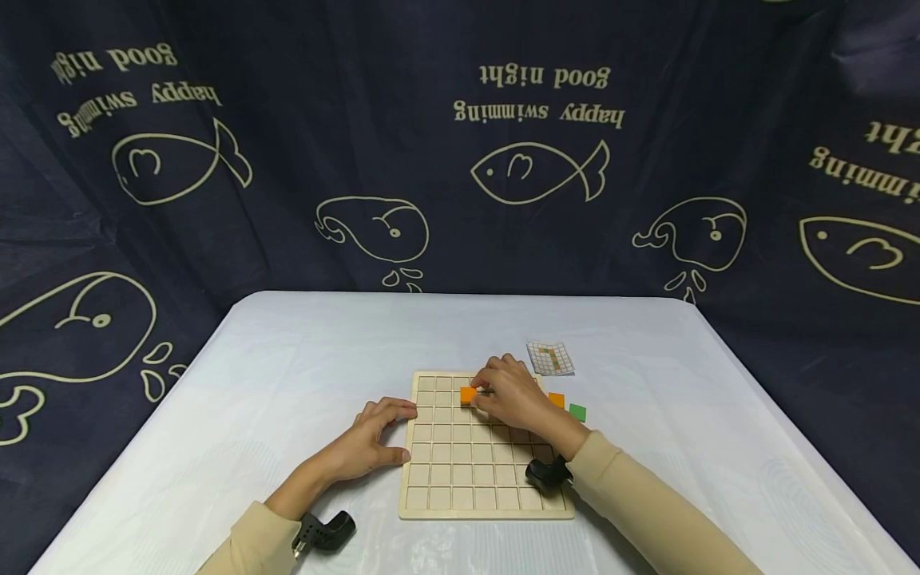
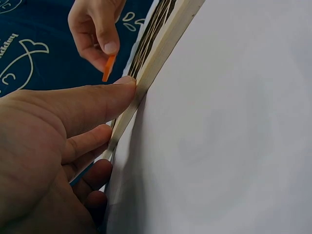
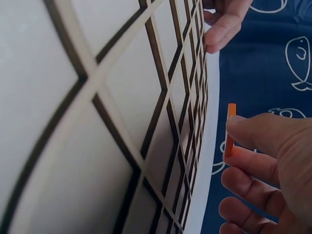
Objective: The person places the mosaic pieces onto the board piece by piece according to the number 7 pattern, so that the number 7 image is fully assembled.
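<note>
A square wooden board with a grid of raised lines lies on the table. Over its upper part, my right hand pinches a thin orange square tile between thumb and fingers. In the right wrist view the tile is held on edge, apart from the grid. My left hand touches the board's left edge with thumb and fingers spread. The left wrist view has its thumb against the wooden side. Part of the grid is hidden under the right hand and forearm.
Beyond the right forearm lie another orange tile, partly covered, and a green tile. Behind them is a small stack of cards, the top one printed with a coloured grid pattern. A white cloth covers the table; a dark curtain hangs behind.
</note>
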Tool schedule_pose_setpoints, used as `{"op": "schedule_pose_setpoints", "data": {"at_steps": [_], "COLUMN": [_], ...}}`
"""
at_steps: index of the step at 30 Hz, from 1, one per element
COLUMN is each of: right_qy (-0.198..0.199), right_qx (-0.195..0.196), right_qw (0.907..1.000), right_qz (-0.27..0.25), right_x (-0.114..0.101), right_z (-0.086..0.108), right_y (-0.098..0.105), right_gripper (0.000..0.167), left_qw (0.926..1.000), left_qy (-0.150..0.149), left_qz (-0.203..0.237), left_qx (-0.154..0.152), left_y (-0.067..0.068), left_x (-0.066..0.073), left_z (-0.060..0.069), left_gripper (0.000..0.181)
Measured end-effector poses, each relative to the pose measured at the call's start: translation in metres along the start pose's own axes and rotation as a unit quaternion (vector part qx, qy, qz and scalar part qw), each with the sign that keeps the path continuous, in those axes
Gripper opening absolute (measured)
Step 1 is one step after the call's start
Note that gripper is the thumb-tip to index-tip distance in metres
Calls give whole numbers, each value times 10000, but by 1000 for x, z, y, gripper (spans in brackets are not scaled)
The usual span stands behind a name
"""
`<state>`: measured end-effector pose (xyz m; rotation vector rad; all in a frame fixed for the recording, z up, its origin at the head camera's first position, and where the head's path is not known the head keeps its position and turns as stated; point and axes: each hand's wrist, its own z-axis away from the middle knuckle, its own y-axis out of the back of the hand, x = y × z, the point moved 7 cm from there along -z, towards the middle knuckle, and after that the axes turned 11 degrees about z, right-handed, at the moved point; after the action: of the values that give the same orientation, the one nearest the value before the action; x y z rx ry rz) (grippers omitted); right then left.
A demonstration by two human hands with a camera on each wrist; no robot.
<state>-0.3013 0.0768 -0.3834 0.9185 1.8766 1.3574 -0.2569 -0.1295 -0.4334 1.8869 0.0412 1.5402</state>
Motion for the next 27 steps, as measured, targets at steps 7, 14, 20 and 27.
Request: {"op": "schedule_pose_setpoints", "data": {"at_steps": [7,14,20,27], "right_qy": [-13,20,59,45], "right_qx": [-94,-67,-52,-148], "right_qw": [10000,10000,9999,9998], "right_qz": [-18,8,81,104], "right_x": [-1,-1,-3,-5], "right_z": [-5,-8,-12,-13], "right_y": [-5,-10,-13,-16], "right_gripper": [23,24,23,23], "left_qw": [10000,10000,10000,10000], "left_qy": [-13,34,54,6], "left_qz": [22,31,57,65], "left_qx": [-4,13,35,38], "left_y": [1,0,0,0], "left_x": [1,0,0,0], "left_z": [0,0,-1,0], "left_gripper": [59,59,59,59]}}
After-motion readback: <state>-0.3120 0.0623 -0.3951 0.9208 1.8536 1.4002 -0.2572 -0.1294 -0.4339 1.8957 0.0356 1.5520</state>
